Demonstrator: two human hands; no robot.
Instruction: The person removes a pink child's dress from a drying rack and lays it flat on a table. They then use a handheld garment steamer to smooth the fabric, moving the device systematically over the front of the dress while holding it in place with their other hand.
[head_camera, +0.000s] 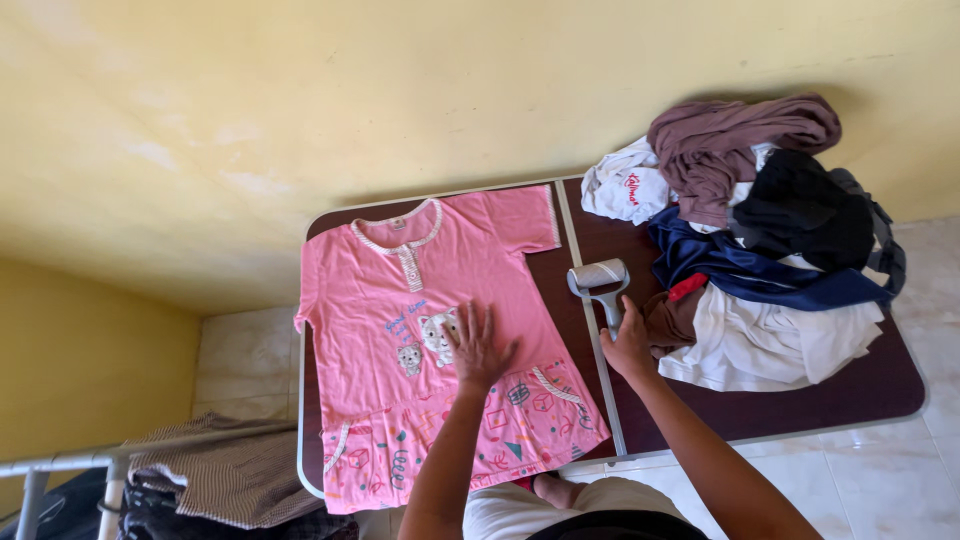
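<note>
One head-worn camera looks steeply down from above the folding table (760, 425), close enough that the tabletop fills the middle; the yellow wall (300, 100) beyond takes the top, tiled floor (245, 350) the edges.

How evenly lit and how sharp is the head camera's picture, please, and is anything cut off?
Head view: soft, even daylight with no glare; the pile of clothes casts a faint shadow on the yellow wall; the pink dress and lint roller are sharp; the forearms and the striped cloth are cut by the bottom edge.
</note>
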